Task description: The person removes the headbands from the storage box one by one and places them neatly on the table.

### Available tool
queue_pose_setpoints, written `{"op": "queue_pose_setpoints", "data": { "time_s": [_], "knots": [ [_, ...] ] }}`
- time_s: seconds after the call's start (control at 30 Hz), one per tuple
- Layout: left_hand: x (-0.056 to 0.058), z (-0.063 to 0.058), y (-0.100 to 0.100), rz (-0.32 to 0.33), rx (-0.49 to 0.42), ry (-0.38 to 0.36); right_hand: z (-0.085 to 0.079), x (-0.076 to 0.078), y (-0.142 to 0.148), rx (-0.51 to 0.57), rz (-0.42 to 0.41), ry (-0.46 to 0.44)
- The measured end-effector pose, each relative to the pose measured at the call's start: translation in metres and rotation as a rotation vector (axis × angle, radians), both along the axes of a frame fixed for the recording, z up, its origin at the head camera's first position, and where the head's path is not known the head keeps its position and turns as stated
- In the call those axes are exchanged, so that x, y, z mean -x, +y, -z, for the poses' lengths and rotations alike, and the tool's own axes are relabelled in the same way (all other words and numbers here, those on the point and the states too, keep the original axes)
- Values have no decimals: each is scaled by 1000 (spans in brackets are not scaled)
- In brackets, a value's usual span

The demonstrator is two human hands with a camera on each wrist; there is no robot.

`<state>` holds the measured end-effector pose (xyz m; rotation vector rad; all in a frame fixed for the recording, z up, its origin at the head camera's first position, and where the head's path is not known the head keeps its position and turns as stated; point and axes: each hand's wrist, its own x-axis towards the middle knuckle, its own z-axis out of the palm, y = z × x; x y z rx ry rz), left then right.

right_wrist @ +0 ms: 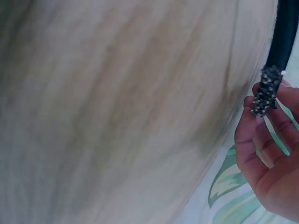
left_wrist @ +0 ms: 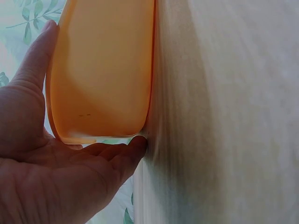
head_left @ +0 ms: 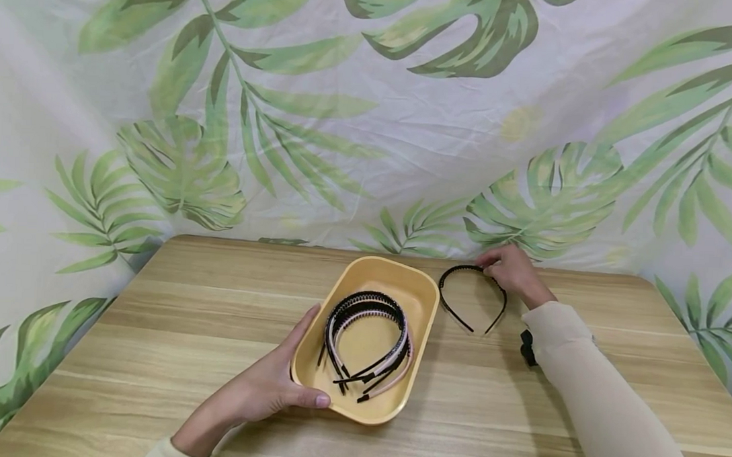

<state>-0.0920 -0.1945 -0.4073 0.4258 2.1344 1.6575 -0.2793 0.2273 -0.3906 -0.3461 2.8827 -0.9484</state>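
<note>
My left hand grips the near-left side of a yellow plastic tray, thumb over the rim and fingers along the outer wall. Inside it lies a bunch of hairbands, mostly black with some pale pink, overlapping one another. To the right of the tray, my right hand pinches a black hairband near the top of its curve, its two ends pointing toward me. In the right wrist view, a beaded, textured stretch of this hairband shows between thumb and fingers.
Everything is on a wood-grain table. A leaf-patterned cloth hangs right behind its far edge and at both sides. Something small and black shows beside the right sleeve.
</note>
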Motion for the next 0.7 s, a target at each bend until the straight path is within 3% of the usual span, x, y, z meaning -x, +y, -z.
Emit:
{"op": "queue_pose_setpoints", "data": {
  "time_s": [0.3,0.7],
  "knots": [
    [0,-1,1,-3,-16,-38,-1,4,0,0,26,-54],
    [1,1,2,3,-15,-19,4,9,0,-7,19,-62]
  ]
}}
